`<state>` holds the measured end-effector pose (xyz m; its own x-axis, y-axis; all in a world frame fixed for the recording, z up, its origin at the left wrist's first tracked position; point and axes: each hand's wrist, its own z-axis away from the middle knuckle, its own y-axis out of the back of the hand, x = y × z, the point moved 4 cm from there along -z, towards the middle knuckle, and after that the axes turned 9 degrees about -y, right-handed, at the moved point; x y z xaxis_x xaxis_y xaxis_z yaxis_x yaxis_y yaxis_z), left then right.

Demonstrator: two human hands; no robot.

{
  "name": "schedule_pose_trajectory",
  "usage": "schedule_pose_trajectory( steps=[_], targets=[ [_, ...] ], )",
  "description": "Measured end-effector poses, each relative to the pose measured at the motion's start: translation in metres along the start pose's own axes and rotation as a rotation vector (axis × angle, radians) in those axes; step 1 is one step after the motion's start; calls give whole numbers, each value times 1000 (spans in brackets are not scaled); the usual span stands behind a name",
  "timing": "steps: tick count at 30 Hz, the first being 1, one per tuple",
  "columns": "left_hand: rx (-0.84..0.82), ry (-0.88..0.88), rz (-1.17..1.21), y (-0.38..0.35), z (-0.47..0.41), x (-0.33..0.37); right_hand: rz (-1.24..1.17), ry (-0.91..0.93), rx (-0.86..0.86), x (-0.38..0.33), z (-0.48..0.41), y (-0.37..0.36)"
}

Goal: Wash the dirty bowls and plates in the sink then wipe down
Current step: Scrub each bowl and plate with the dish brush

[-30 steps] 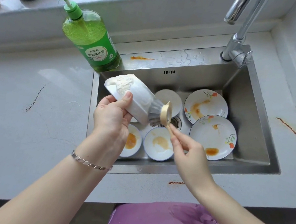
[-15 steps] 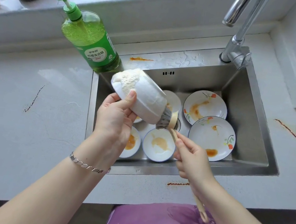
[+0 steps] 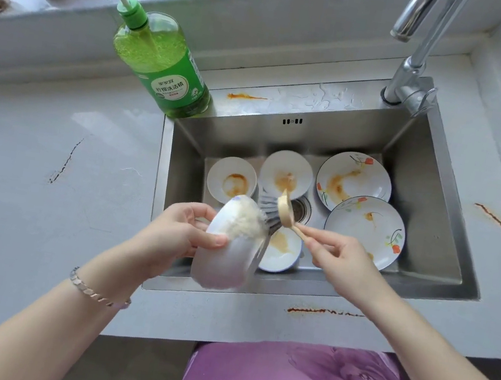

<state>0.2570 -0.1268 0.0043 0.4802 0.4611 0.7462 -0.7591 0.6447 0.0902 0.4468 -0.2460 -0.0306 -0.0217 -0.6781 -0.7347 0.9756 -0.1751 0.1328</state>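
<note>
The left grip (image 3: 177, 234) is curled round a white bowl (image 3: 225, 261), thumb on its near side, holding it tilted over the near left part of the sink (image 3: 452, 220). Foam covers the bowl's upturned base. The right grip (image 3: 339, 261) pinches the pale handle of a dish brush (image 3: 282, 209), whose grey bristles seem to touch the foam, though the bowl is blurred. In the sink lie three stained bowls: one just under the brush (image 3: 281, 249), one far left (image 3: 231, 180) and one at the middle (image 3: 286, 174). To the right, two flowered plates (image 3: 354, 181) overlap, both smeared orange. A green soap bottle (image 3: 163, 69) stands at the sink's far left corner on the tabletop (image 3: 49, 176), and the faucet (image 3: 414, 61) rises at the far right.
</note>
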Motion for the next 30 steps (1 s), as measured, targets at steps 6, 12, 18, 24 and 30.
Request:
schedule_pose_trajectory(
  steps=[6, 12, 18, 24, 30],
  targets=[
    [235, -6, 131, 1, -8, -13, 312, 196, 83, 3, 26, -30],
    [140, -28, 232, -8, -4, -10, 144, 94, 212, 17, -6, -11],
    [241, -100, 337, -4, -8, -3, 17, 61, 192, 34, 5, -15],
    [305, -60, 379, -8, -18, -14, 33, 11, 208, 54, 19, -24],
    [360, -80, 432, -17, -36, -17, 14, -8, 186, 50, 20, -31]
  ],
)
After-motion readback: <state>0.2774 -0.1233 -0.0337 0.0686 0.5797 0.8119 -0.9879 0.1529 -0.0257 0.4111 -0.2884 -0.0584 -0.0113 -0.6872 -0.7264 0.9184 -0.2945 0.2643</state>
